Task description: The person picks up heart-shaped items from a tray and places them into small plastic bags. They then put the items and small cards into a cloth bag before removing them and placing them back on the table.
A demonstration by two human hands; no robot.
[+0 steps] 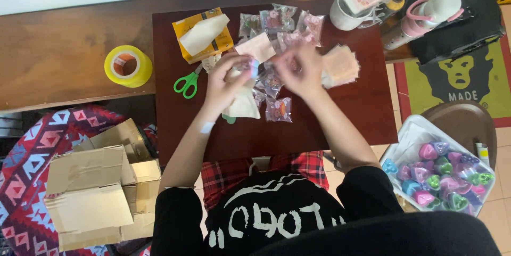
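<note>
small packets in hand at a dark red worktop

item 1. left hand (pixel 228 77), near the middle of the worktop (pixel 351 120), fingers curled about a small clear packet (pixel 249 66) held at its fingertips. the hand is narrow, closed on the packet; a cream cloth pouch (pixel 244 105) lies under the palm, trailing toward the near edge.

item 2. right hand (pixel 299 69), just beside the left, fingers pinched toward the same packet. motion blur makes it hard to tell whether it grips the packet or only meets it; probably a light pinch on the packet's right end.

relation. the packet sits between the two hands, its long axis running roughly left to right; the left hand carries most of it, the right comes at it from the right side.

item 3. loose filled packets (pixel 279 109), scattered around and beyond the hands toward the far edge.

item 4. stack of pale peach squares (pixel 340 66), just right of the right hand.

item 5. green-handled scissors (pixel 187 83), near the left edge.

item 6. yellow box (pixel 202 35) with a white bag on top, far left corner.

item 7. yellow tape roll (pixel 128 66), off the worktop on the brown bench to the left.

item 8. clear tub of coloured heart-shaped pieces (pixel 439 173), well apart, off the near right corner.

item 9. open cardboard boxes (pixel 101 192), lower left.
</note>
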